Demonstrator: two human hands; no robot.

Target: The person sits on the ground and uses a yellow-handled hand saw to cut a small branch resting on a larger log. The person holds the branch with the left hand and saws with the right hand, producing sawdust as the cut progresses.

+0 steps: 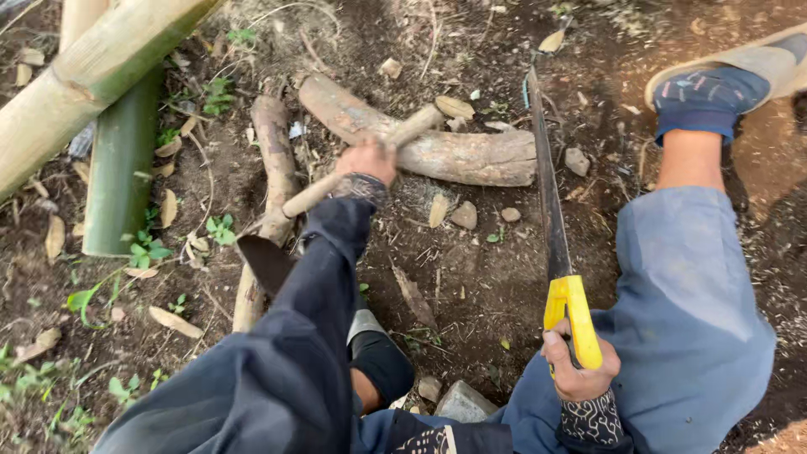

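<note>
Single head-worn view, looking steeply down and slightly forward from the person's own eye level onto bare brown soil (496,286). The near edge of the frame takes in the dark blue sleeve (303,336) and the blue-grey trouser leg (689,303), close below the lens. The far edge reaches the thick pale green bamboo poles (92,76) at upper left and the sandalled foot (714,92) at upper right. No second view is present.
</note>
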